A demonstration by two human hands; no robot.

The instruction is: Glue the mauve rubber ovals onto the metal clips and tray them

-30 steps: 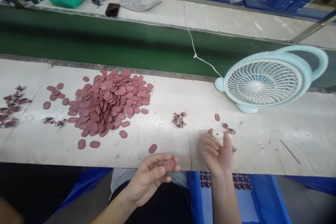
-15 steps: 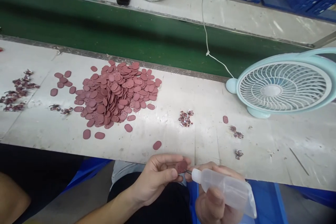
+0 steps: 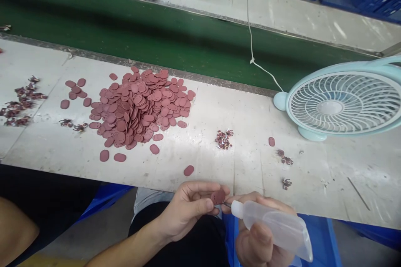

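Change since the earlier frame: your hands have barely shifted; the bottle's needle tip stays at the disc, and the view has tilted slightly.

- Your left hand (image 3: 188, 210): thumb and fingertips pinched on one reddish oval disc (image 3: 217, 196), held just below the near edge of the white table (image 3: 313, 192).
- Your right hand (image 3: 260, 238): fingers wrapped around a clear squeeze bottle (image 3: 275, 227), its fine needle tip touching the disc's lower right edge.
- Pile of matching discs (image 3: 140, 106): on the table, well to the left of the hands; one stray disc (image 3: 188, 170) lies near the table edge, just above your left hand.
- Small dark clusters of parts (image 3: 223, 139): mid-table.
- Pale blue fan (image 3: 338, 106): far right, facing you.
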